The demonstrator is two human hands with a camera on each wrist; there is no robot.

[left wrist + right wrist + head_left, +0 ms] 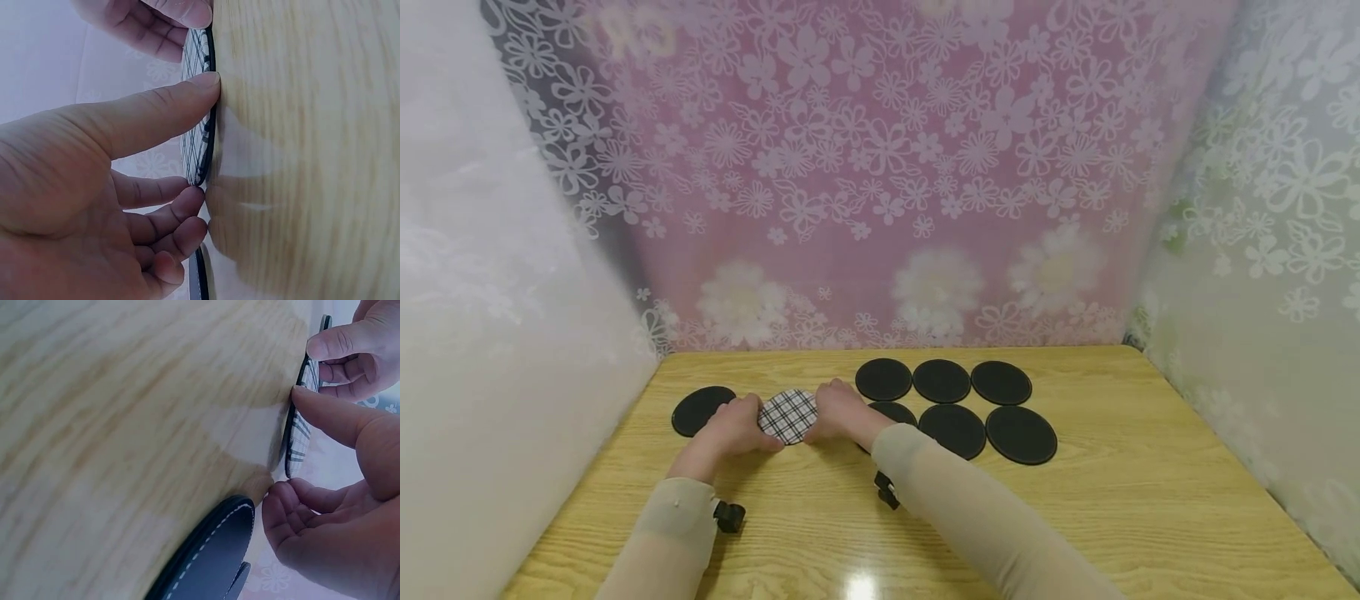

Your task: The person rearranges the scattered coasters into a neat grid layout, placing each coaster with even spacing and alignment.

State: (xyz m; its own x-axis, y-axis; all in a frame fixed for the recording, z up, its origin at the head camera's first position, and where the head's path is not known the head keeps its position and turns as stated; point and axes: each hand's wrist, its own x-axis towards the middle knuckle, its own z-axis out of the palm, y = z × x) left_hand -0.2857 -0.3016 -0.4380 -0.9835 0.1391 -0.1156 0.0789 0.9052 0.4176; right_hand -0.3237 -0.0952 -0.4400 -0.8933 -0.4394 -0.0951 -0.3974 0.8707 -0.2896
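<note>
A round coaster with a black-and-white plaid face (788, 417) lies low over the wooden table between the two hands. My left hand (733, 423) grips its left edge, thumb on the near side and fingers round the far side. From the right, my right hand (842, 411) holds the opposite edge the same way. The left wrist view shows the plaid coaster (199, 150) edge-on, with a dark rim under the left thumb (205, 79). In the right wrist view, the right thumb (306, 395) and forefinger (300, 487) are at the coaster's rim.
A black round coaster (696, 412) lies left of the left hand, partly covered by it. Several more black coasters (942, 381) lie in two rows on the right, one partly hidden behind the right forearm. Patterned curtains (895, 208) surround the table (820, 533).
</note>
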